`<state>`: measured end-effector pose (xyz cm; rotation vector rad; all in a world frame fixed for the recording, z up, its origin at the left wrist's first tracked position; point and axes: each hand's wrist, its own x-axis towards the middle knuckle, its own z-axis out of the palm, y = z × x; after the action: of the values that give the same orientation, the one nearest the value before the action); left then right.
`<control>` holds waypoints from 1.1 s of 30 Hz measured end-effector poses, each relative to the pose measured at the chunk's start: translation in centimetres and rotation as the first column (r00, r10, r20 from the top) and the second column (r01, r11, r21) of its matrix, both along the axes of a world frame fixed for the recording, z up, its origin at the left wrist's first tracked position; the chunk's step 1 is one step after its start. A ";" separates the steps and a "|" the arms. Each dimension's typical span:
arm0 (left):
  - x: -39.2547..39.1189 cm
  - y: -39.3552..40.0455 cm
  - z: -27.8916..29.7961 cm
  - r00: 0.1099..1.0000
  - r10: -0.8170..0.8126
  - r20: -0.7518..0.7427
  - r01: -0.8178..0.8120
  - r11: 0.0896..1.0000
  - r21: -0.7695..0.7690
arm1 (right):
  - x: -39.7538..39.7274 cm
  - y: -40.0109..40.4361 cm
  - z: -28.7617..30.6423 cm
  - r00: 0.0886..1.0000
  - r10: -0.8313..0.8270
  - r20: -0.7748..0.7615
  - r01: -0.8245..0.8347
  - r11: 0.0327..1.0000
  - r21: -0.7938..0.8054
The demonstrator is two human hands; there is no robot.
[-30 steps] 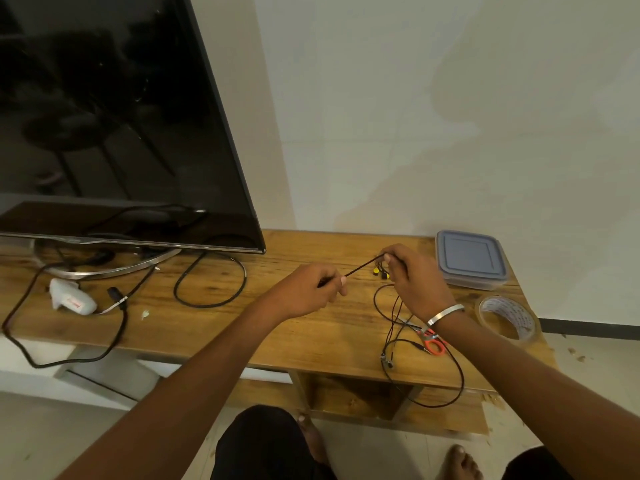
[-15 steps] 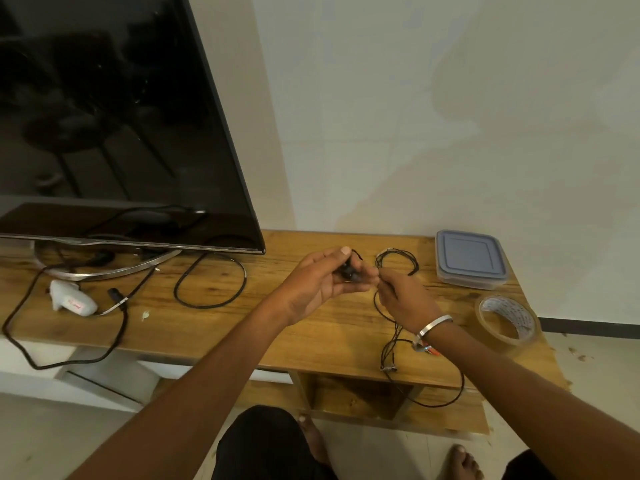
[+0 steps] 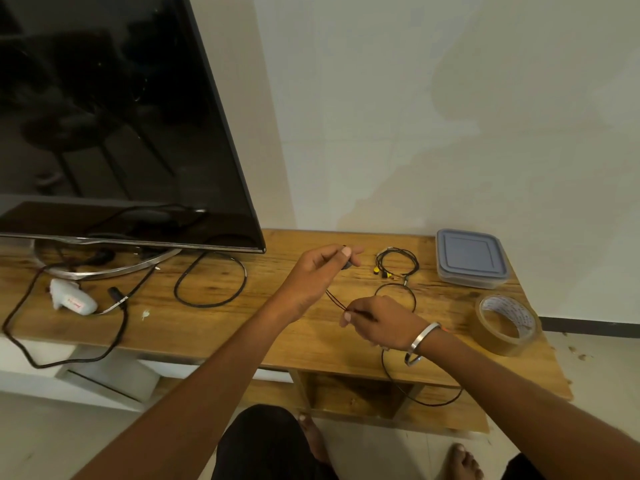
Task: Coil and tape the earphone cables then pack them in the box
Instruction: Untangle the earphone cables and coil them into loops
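My left hand [image 3: 320, 271] pinches the earbud end of a black earphone cable [image 3: 335, 299] above the wooden table. My right hand [image 3: 379, 320] grips the same cable lower down, so a short stretch runs taut between the hands. The rest of this cable loops behind my right hand and hangs over the table's front edge [image 3: 426, 398]. A second earphone with yellow buds [image 3: 396, 263] lies coiled on the table beyond my hands. The lidded grey plastic box [image 3: 471, 258] stands at the back right. A roll of brown tape [image 3: 507, 325] lies to the right of my right wrist.
A large TV [image 3: 104, 116] on a metal stand fills the left. A thick black power cable [image 3: 211, 282] and a white adapter [image 3: 71, 299] lie on the wooden table [image 3: 225, 327] below it. My feet show on the floor under the table edge.
The yellow-bud earphone was set down coiled on the table. My hands then parted, the left lifting an earbud end, the right sliding down the black cable toward me.
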<state>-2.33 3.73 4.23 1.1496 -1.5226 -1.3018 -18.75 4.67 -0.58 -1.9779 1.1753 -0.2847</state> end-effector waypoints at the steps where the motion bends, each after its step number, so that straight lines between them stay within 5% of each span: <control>1: 0.1 -0.1 -0.2 1.000 -0.001 0.025 0.001 1.000 -0.021 | -0.1 0.0 0.2 1.000 0.008 0.007 -0.008 1.000 -0.006; 9: 1.9 -1.0 -3.5 0.925 -0.006 0.381 0.053 0.992 -0.112 | -1.4 -0.4 1.5 0.992 -0.040 0.116 0.047 0.998 -0.051; 19: 2.0 -0.2 -3.6 0.851 -0.183 0.492 0.202 0.979 0.014 | -2.4 -2.0 1.8 0.996 -0.019 0.085 0.046 0.946 -0.320; 28: 1.2 1.1 -1.9 0.866 -0.388 0.317 0.340 0.920 0.197 | -2.5 -2.2 1.4 0.995 -0.032 0.092 0.064 0.925 -0.374; 33: 1.4 1.2 -2.0 0.903 -0.429 0.039 0.385 0.845 0.372 | -2.5 -2.4 1.1 0.962 -0.088 0.258 0.167 0.939 -0.302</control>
<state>-0.98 4.98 2.26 1.1789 -1.7317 -1.8900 -21.27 2.32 0.52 -2.0713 1.1559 -0.8078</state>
